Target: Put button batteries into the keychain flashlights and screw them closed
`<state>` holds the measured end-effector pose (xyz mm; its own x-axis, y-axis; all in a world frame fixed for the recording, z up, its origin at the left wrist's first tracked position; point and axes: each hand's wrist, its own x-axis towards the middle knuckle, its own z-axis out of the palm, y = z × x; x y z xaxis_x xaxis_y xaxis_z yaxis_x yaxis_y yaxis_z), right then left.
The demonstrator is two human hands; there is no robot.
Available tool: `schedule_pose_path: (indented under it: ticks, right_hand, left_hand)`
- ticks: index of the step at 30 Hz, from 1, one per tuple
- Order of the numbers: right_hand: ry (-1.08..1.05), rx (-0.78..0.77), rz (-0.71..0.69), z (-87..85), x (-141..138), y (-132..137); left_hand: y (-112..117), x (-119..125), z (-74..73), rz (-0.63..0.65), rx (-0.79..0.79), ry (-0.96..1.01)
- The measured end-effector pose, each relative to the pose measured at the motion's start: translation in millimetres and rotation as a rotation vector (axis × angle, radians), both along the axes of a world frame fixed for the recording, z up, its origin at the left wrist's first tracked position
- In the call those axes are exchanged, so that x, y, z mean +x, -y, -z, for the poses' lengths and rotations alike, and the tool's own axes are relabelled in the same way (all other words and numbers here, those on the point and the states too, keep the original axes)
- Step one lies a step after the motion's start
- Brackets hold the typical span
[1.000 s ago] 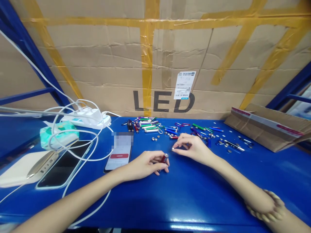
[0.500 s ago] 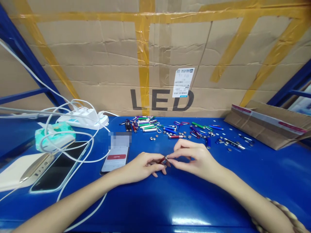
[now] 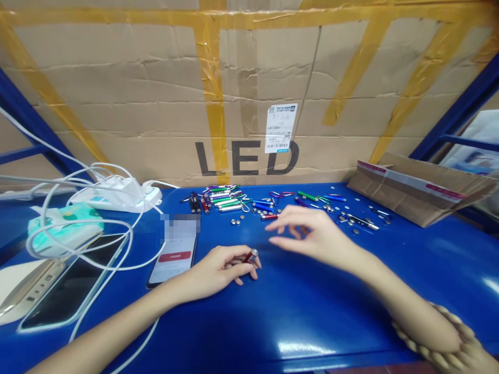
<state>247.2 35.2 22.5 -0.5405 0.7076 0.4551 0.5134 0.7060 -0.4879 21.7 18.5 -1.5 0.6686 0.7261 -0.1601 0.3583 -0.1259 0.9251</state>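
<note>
My left hand (image 3: 224, 267) rests on the blue table (image 3: 296, 317), its fingers closed round a small red keychain flashlight (image 3: 250, 256) whose silver tip points up and right. My right hand (image 3: 312, 234) hovers just right of it with fingers spread and nothing in them, reaching toward the back. Behind the hands lies a row of several small coloured flashlights (image 3: 226, 200), with a loose red one (image 3: 268, 216) and small round button cells (image 3: 235, 222) close to my right fingertips.
A phone with a lit screen (image 3: 173, 254) lies left of my left hand. Farther left are a dark tablet (image 3: 74, 283), white cables (image 3: 97, 228), a power strip (image 3: 117, 195) and a tissue pack (image 3: 64, 228). A flattened carton (image 3: 421, 187) sits back right; a big LED box (image 3: 249, 98) walls the rear.
My right hand met the red flashlight's tip half a second ago, then let go and lifted away toward the back right with its fingers spread. My left hand kept hold of the flashlight.
</note>
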Motion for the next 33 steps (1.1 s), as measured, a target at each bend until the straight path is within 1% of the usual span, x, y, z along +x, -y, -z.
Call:
schedule_pose_path:
  ticks: [1, 2, 4, 6, 8, 12, 15, 18, 20, 22, 26, 29, 33]
  right_hand:
    - [0.01, 0.04, 0.075, -1.5, 7.3, -5.5]
    - [0.07, 0.071, 0.153, -2.3, 14.7, -10.9]
    - [0.241, 0.059, 0.242, -0.8, 27.5, -20.7]
    - [0.356, 0.017, 0.247, 5.4, 34.9, -28.5]
    - [0.424, -0.012, 0.225, 14.7, 36.8, -34.3]
    - [0.459, -0.039, 0.231, 29.5, 32.9, -40.4]
    - [0.427, -0.09, 0.273, 31.2, 29.9, -40.6]
    - [0.391, -0.173, 0.312, 29.9, 27.8, -38.9]
    - [0.375, -0.231, 0.31, 29.8, 26.7, -38.1]
    - [0.379, -0.253, 0.297, 29.6, 25.3, -37.2]
    - [0.384, -0.16, 0.259, 25.4, 17.0, -30.7]
    - [0.311, -0.124, 0.173, 20.2, 4.5, -19.8]
    - [0.163, -0.135, 0.049, 16.4, -11.1, -3.7]
  left_hand:
    - [0.0, 0.4, 0.4, -0.007, -0.016, 0.007]
    - [0.0, 0.7, 1.1, -0.012, -0.026, 0.011]
    - [-0.3, 1.0, 2.9, -0.012, -0.031, 0.02]
    - [-0.6, 1.1, 4.7, -0.012, -0.032, 0.035]
    - [-0.7, 1.0, 5.5, -0.025, -0.035, 0.047]
    - [0.1, 0.2, 3.6, -0.048, -0.011, 0.045]
    - [1.0, -0.4, 0.8, -0.033, 0.053, 0.038]
    - [1.3, -0.6, -0.2, -0.002, 0.167, 0.003]
    - [1.0, -0.7, 0.8, 0.002, 0.192, -0.004]
    - [0.6, -0.8, 2.4, -0.008, 0.167, 0.01]
    - [0.5, -0.6, 4.4, -0.049, 0.136, 0.007]
    - [0.9, 0.4, 4.8, -0.069, 0.112, -0.02]
    - [0.4, 1.4, 6.4, -0.049, 0.081, -0.027]
